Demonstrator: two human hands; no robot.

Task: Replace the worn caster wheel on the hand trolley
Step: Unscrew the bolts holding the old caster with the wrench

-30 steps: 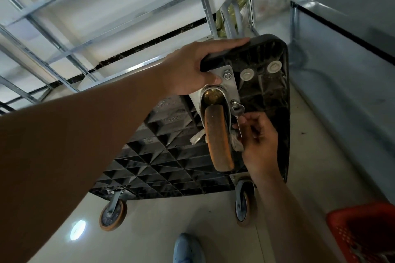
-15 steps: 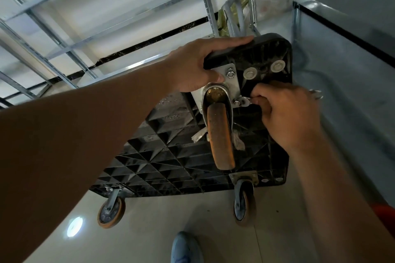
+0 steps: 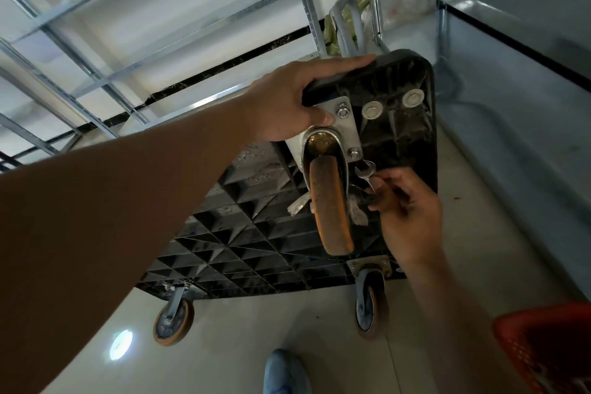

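Wrench (image 3: 365,170) just right of caster wheel (image 3: 332,208), below mounting plate (image 3: 347,125); basket (image 3: 550,349) far right.

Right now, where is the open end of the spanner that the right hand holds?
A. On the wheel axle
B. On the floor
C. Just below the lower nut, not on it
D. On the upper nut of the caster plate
C: the spanner head sits just under the lower nut, held by the right hand.

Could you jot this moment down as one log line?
left hand grips upturned black plastic trolley | right hand holds silver spanner below bolt
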